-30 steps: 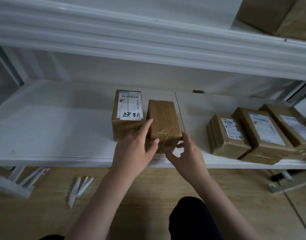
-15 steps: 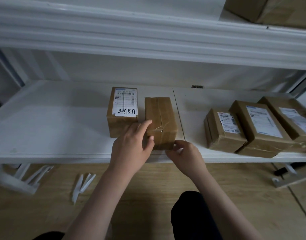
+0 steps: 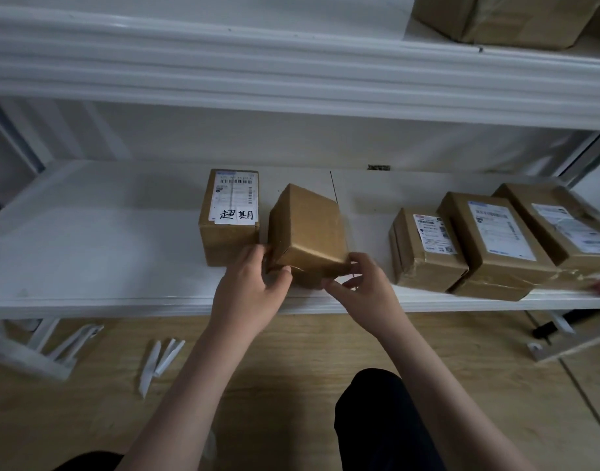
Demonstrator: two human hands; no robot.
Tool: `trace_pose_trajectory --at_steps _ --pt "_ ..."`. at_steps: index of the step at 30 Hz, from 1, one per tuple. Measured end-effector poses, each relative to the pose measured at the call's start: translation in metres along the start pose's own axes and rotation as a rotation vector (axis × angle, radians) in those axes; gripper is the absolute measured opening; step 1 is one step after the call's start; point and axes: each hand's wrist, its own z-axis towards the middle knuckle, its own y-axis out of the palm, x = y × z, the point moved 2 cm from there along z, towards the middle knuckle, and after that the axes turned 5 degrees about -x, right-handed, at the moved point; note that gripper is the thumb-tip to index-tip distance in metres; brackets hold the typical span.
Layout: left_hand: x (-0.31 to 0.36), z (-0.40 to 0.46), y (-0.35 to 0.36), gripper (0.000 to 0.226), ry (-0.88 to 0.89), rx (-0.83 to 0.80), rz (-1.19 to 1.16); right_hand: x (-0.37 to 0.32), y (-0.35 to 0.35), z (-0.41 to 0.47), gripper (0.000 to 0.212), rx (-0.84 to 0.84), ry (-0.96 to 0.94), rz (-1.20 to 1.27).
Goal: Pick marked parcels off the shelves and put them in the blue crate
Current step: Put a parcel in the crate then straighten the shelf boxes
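With your left hand [image 3: 249, 288] and right hand [image 3: 363, 289] pinching the tilted plain parcel [image 3: 307, 229] just right of the marked parcel [image 3: 230, 217], turn it slowly to find any label.

On the shelf [image 3: 88, 260], a labelled parcel [image 3: 229, 219] sits just left of a tilted parcel [image 3: 307, 229] held at the front edge between the left hand [image 3: 247, 294] and right hand [image 3: 363, 294]. Three more parcels [image 3: 495, 243] overlap at the right. An upper shelf [image 3: 291, 69] carries another box [image 3: 502, 18].
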Motion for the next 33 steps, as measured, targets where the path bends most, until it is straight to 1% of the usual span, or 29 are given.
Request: trace_pose_trajectory --at_steps 2,5,6,8,9,10,12,15,16,18,19,21,24,27,29,31,33 --pt "-0.001 -0.001 0.007 0.030 0.007 -0.045 0.045 0.003 -0.002 -0.003 0.050 0.003 -0.018 -0.010" --pt "0.001 -0.003 0.008 0.031 0.052 -0.020 0.135 0.010 -0.001 -0.006 0.050 -0.004 -0.030 -0.021" --pt "0.001 -0.004 0.008 0.037 0.065 -0.004 0.156 0.013 0.000 -0.006 0.049 -0.010 -0.025 -0.022" --pt "0.003 -0.005 0.006 0.060 0.099 0.035 0.185 0.019 0.003 -0.007 0.047 -0.035 -0.004 -0.011" --pt "0.003 -0.006 0.006 0.068 0.134 0.054 0.200 0.022 0.005 -0.008 0.047 -0.045 0.005 -0.012" --pt "0.004 -0.006 0.006 0.072 0.173 0.067 0.219 0.025 0.007 -0.009 0.046 -0.045 0.006 -0.020" --pt "0.005 -0.005 0.006 0.067 0.229 0.084 0.263 0.031 0.010 -0.010 0.043 -0.025 0.009 -0.030" --pt "0.006 -0.004 0.006 0.057 0.230 0.076 0.284 0.034 0.013 -0.013 0.038 -0.014 0.054 0.012" --pt "0.007 -0.004 0.006 0.056 0.225 0.074 0.274 0.034 0.014 -0.013 0.033 -0.015 0.062 0.016" --pt "0.008 -0.005 0.005 0.053 0.208 0.076 0.223 0.030 0.013 -0.010 0.012 -0.025 0.061 0.011" --pt "0.009 -0.005 0.005 0.052 0.195 0.077 0.188 0.028 0.013 -0.009 0.010 -0.038 0.056 0.008" --pt "0.008 -0.006 0.004 0.051 0.158 0.074 0.113 0.026 0.013 -0.005 0.018 -0.072 0.069 0.000" --pt "0.001 -0.004 0.004 0.049 0.081 0.037 -0.013 0.020 0.011 0.001 0.035 -0.134 0.104 -0.027" --pt "-0.006 -0.002 0.002 0.048 0.032 0.027 -0.124 0.010 0.007 0.006 0.030 -0.183 0.096 -0.003" --pt "-0.009 -0.001 0.000 0.046 0.009 0.035 -0.107 0.004 0.001 0.006 0.029 -0.129 0.075 -0.013" --pt "-0.010 -0.001 -0.002 0.042 0.012 0.036 -0.001 -0.002 -0.004 0.002 0.039 -0.034 0.037 -0.013" --pt "-0.009 0.000 -0.001 0.036 0.058 0.013 0.086 -0.008 -0.007 -0.003 0.040 0.017 -0.013 -0.028"
